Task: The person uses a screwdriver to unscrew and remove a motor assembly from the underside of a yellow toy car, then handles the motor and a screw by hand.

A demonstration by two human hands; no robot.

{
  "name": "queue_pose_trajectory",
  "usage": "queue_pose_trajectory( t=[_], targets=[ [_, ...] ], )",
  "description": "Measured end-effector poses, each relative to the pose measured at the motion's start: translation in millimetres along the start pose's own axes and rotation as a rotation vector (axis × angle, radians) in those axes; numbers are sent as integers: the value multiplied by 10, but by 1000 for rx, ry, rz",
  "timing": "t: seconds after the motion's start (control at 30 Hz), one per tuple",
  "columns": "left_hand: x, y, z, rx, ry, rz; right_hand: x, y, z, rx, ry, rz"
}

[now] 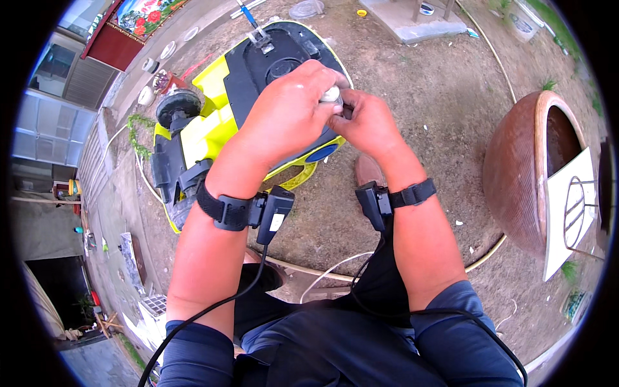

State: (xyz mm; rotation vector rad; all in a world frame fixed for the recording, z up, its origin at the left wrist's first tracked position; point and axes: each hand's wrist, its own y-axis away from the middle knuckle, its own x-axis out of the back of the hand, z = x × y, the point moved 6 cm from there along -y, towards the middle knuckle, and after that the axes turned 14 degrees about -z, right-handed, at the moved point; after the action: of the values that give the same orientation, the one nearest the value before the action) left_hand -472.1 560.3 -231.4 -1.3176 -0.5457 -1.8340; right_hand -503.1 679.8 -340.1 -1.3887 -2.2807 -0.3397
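Over a black and yellow-green wheeled machine [209, 138], which lies tipped on the ground, both my hands are close together. My left hand [290, 106] is closed around a small whitish, rounded piece [331, 95], most of it hidden by the fingers. Its thumb meets the fingertips of my right hand [367, 121], which pinch at the lower side of the same piece. What kind of piece it is does not show. A blue rod [245, 13] with a metal end rests at the machine's far edge. A dark wheel [178, 108] sticks out at its left.
A large brown clay jar [516, 171] stands at the right, with a white board [567, 213] leaning against it. A hose [503, 64] runs over the bare soil. Far off is a concrete slab [419, 29]. Potted plants [164, 82] line the left side.
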Motion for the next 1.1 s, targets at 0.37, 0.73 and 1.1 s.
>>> queue_pose_trajectory(
  t=[0.37,0.73,1.1],
  targets=[
    [-7,-40,-47,107,-5,15,-15,-34,64,8,-8,14],
    [43,-13,-62,145,1,-1,-16,-33,14,15,-36,4],
    [51,-41,19,266,-161,-66,-28,-27,37,59,-91,19]
  ],
)
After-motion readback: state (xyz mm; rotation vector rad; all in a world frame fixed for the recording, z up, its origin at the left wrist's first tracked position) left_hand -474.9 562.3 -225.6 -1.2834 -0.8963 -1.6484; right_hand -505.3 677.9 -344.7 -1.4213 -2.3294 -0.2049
